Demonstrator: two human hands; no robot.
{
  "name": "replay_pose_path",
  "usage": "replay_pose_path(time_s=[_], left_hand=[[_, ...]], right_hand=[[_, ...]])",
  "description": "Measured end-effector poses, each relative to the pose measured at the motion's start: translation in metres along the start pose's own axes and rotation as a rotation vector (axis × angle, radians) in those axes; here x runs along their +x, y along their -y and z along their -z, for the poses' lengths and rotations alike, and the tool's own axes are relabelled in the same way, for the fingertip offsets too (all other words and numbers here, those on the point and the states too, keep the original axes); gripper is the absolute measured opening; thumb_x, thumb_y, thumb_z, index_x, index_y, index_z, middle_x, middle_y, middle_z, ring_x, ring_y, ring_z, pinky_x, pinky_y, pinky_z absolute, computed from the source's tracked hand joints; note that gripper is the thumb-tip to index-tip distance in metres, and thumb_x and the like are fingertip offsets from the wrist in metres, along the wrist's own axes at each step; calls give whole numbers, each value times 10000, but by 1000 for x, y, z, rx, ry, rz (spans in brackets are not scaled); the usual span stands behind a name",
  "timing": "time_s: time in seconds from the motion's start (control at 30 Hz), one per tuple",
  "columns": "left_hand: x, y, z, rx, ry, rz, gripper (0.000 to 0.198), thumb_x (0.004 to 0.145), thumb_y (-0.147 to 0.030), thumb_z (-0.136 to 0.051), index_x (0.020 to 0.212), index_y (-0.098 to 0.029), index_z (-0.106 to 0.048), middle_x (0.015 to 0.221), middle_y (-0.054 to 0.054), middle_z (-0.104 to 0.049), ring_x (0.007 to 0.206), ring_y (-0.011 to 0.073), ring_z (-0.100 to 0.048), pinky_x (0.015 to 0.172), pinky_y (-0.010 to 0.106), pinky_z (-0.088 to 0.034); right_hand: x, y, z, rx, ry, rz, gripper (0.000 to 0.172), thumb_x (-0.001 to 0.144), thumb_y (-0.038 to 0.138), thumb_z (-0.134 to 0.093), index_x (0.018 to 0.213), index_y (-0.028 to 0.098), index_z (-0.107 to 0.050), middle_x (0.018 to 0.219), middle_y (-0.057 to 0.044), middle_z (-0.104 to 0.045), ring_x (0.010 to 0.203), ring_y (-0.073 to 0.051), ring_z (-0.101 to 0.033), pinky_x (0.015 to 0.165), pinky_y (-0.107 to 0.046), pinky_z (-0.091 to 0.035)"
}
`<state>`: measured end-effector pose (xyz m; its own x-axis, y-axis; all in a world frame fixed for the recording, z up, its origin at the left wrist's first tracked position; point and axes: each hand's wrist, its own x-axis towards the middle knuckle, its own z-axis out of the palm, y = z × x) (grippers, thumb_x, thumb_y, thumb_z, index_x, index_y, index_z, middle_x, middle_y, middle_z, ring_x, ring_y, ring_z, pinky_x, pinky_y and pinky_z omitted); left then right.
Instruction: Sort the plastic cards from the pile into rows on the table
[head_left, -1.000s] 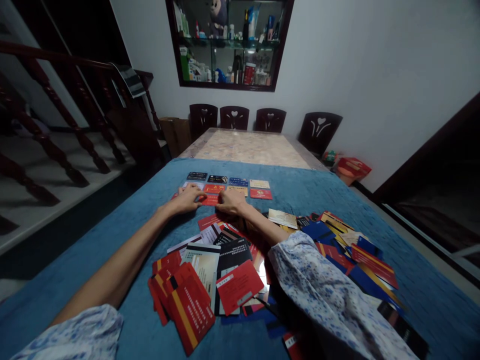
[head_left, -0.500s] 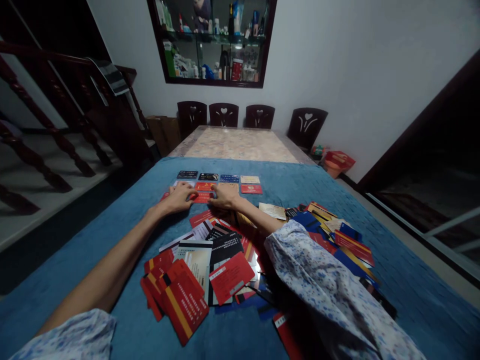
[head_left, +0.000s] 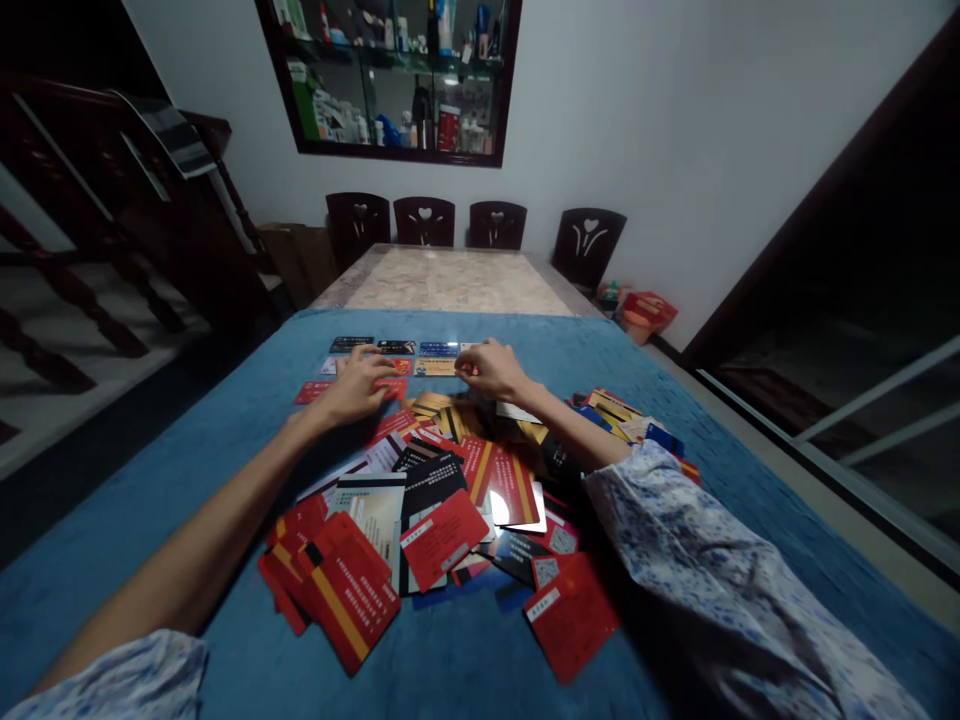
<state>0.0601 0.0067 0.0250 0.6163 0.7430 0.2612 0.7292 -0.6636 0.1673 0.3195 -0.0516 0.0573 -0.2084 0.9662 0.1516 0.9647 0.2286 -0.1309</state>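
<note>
Left grip (head_left: 354, 388): lay flat, fingers spread, on a red card (head_left: 393, 387).
Right grip (head_left: 489, 370): curled above the card row (head_left: 438, 349); pinching or not, I couldn't tell.

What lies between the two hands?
Head view: a red rectangular card and a tan rectangular card lie flat between the left hand and right hand.
</note>
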Motion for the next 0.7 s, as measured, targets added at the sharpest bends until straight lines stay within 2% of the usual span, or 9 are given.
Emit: replay_pose_path(time_s=[0.17, 0.37, 0.57, 0.7], left_hand=[[1, -21, -2, -18, 21, -64, 335, 884, -260, -492, 1109, -209, -734, 1284, 115, -650, 1331, 367, -364, 997, 569, -341], [3, -46, -15, -22, 73, -192, 290, 892, -253, -521, 1089, -229, -732, 1245, 99, -662, 1345, 347, -357, 1062, 567, -278], [7, -79, -27, -42, 91, -314, 283, 946, -244, -492, 1122, -222, -713, 1237, 108, -668, 1344, 341, -357, 1067, 571, -263], [16, -100, -29, -56, 143, -378, 321, 960, -240, -473, 1205, -236, -680, 1281, 115, -647, 1357, 348, -346, 1083, 597, -253]], right_hand=[[-22, -23, 1, 12, -63, -29, 272, 927, 271, -517, 1031, 240, -766, 1078, -46, -749, 1055, -256, -554, 837, -328, -364], [-46, -48, -6, -8, -77, -47, 257, 937, 280, -516, 973, 226, -765, 1044, -66, -745, 1004, -239, -540, 823, -326, -350], [-72, -70, -8, -4, -37, -75, 254, 919, 272, -540, 1033, 234, -764, 1060, -77, -738, 1022, -246, -538, 839, -338, -369], [-86, -82, -7, -9, -5, -42, 284, 912, 350, -574, 1100, 233, -751, 1138, -113, -704, 1045, -264, -523, 845, -365, -384]])
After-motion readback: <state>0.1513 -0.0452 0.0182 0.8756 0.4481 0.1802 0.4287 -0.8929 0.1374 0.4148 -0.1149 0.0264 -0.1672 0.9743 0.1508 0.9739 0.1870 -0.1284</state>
